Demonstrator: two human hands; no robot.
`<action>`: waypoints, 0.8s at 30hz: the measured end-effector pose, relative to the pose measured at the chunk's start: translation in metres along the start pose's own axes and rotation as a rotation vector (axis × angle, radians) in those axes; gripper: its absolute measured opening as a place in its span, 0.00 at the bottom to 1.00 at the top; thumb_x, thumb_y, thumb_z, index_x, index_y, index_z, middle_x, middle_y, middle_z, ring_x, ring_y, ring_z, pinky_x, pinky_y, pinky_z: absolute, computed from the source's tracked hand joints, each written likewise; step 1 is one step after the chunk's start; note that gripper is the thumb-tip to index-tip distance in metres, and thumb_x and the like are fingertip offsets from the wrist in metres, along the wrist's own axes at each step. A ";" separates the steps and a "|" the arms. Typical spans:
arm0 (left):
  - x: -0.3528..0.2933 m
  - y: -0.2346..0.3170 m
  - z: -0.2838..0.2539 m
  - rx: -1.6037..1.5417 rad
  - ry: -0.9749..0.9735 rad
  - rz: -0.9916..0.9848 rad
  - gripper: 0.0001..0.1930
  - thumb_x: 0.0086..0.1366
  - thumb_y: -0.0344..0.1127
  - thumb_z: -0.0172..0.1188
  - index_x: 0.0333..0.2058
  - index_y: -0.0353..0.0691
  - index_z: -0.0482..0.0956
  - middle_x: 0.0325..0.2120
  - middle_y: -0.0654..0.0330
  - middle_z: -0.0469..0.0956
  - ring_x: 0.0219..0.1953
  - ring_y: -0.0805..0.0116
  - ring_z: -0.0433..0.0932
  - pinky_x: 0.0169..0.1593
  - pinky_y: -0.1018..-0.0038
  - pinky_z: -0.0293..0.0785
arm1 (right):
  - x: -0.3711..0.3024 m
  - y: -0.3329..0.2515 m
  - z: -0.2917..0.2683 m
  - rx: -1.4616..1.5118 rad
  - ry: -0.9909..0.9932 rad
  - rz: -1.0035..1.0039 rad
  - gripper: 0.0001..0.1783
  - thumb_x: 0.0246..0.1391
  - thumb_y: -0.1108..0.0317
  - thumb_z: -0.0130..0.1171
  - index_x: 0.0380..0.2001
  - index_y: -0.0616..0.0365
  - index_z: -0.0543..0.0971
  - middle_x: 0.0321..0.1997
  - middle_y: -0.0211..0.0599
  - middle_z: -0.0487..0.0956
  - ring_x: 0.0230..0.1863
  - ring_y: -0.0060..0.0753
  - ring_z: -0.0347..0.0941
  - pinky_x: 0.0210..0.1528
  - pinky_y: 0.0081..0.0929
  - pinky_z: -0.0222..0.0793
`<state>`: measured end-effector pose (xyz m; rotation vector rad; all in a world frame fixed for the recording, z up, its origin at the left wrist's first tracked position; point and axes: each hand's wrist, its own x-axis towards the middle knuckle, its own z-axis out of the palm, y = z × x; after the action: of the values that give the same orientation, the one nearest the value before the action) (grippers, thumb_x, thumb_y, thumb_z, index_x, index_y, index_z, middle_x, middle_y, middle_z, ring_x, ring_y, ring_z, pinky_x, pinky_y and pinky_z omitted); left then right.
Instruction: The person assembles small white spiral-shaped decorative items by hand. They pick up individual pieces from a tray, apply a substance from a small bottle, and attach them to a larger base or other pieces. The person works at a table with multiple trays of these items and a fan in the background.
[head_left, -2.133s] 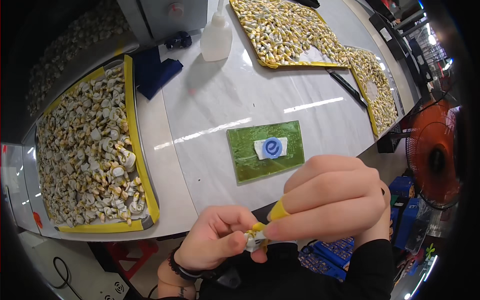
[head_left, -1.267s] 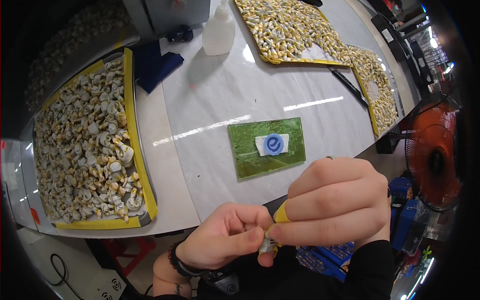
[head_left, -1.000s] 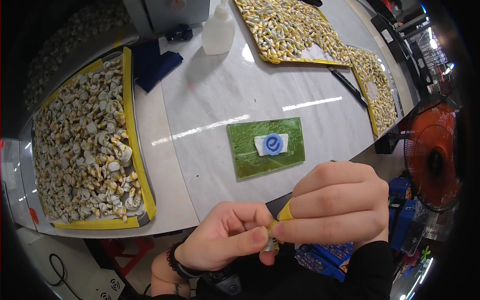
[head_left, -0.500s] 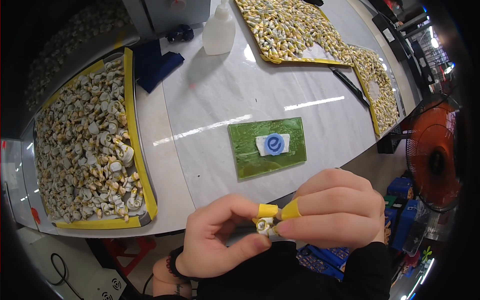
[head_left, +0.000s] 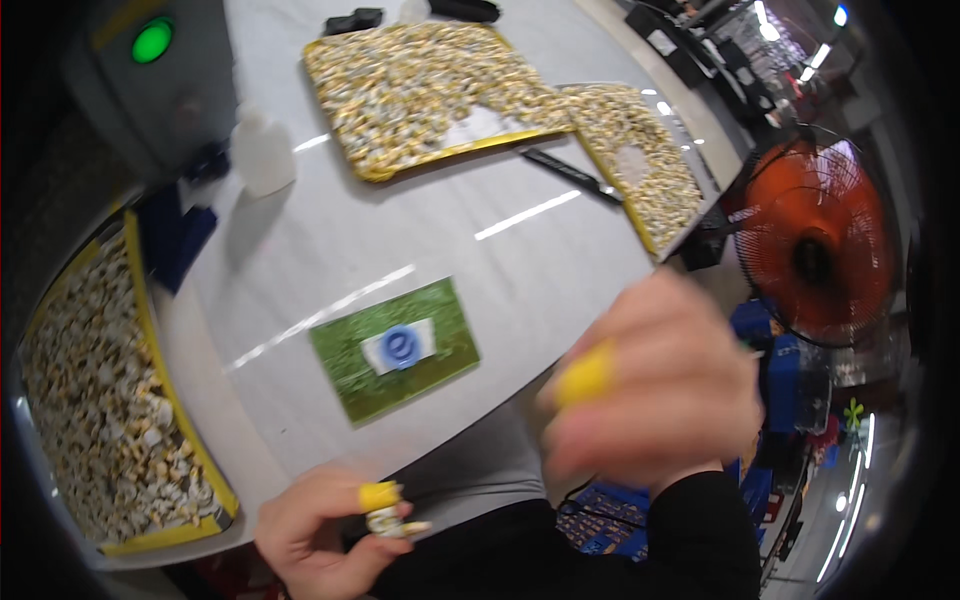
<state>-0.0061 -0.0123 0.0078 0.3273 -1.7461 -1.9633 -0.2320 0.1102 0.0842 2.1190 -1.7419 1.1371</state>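
Observation:
Near the table's front edge, my left hand (head_left: 312,538) pinches a small white-and-yellow figurine (head_left: 386,522) between thumb and forefinger. A yellow band wraps that forefinger's tip. Farther right, apart from the figurine, my right hand (head_left: 665,385) is raised near the table's edge with its fingers curled. It also wears a yellow finger band. Motion blur hides whether it holds anything. Between the hands and the trays lies a green slab (head_left: 350,402), bearing a white pad and a round blue piece (head_left: 402,347) with a dark curl on it.
On the left stands a yellow-edged tray (head_left: 160,352) heaped with small figurines. Two more filled trays (head_left: 470,150) adjoin at the back right, a black knife-like tool (head_left: 570,173) beside them. A white pump bottle (head_left: 263,155), dark blue cloth (head_left: 178,235) and orange fan (head_left: 815,240) are around.
My hands have come apart: the right has moved away to the right, while the left keeps the figurine. The view has swung, so the table's things appear farther left.

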 end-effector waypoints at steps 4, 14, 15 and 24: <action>-0.008 -0.002 -0.004 -0.096 0.096 -0.066 0.17 0.56 0.29 0.64 0.41 0.25 0.73 0.35 0.52 0.77 0.35 0.70 0.76 0.41 0.77 0.71 | -0.010 0.071 -0.067 -0.497 0.385 0.370 0.07 0.46 0.78 0.60 0.31 0.60 0.79 0.29 0.31 0.80 0.29 0.22 0.73 0.30 0.19 0.62; -0.007 -0.006 -0.009 -0.186 0.099 -0.127 0.19 0.56 0.32 0.65 0.42 0.25 0.73 0.35 0.53 0.77 0.35 0.71 0.75 0.41 0.78 0.71 | -0.084 0.194 -0.117 -0.612 -0.454 0.790 0.09 0.41 0.75 0.59 0.30 0.61 0.82 0.35 0.47 0.79 0.38 0.45 0.75 0.44 0.32 0.70; -0.007 -0.006 -0.009 -0.191 0.098 -0.121 0.19 0.56 0.32 0.65 0.42 0.25 0.73 0.35 0.53 0.77 0.35 0.71 0.75 0.40 0.78 0.71 | -0.084 0.192 -0.114 -0.623 -0.479 0.767 0.08 0.41 0.74 0.59 0.29 0.61 0.82 0.35 0.46 0.79 0.37 0.45 0.75 0.43 0.32 0.70; -0.007 -0.006 -0.011 -0.220 0.082 -0.100 0.19 0.55 0.32 0.65 0.42 0.26 0.72 0.35 0.52 0.76 0.35 0.69 0.76 0.40 0.77 0.71 | -0.094 0.198 -0.101 -0.782 -0.359 0.646 0.02 0.42 0.74 0.59 0.23 0.59 0.79 0.31 0.41 0.75 0.40 0.42 0.70 0.42 0.34 0.68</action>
<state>0.0038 -0.0178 -0.0011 0.4178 -1.4723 -2.1570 -0.4566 0.1793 0.0296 1.3540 -2.5620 0.0434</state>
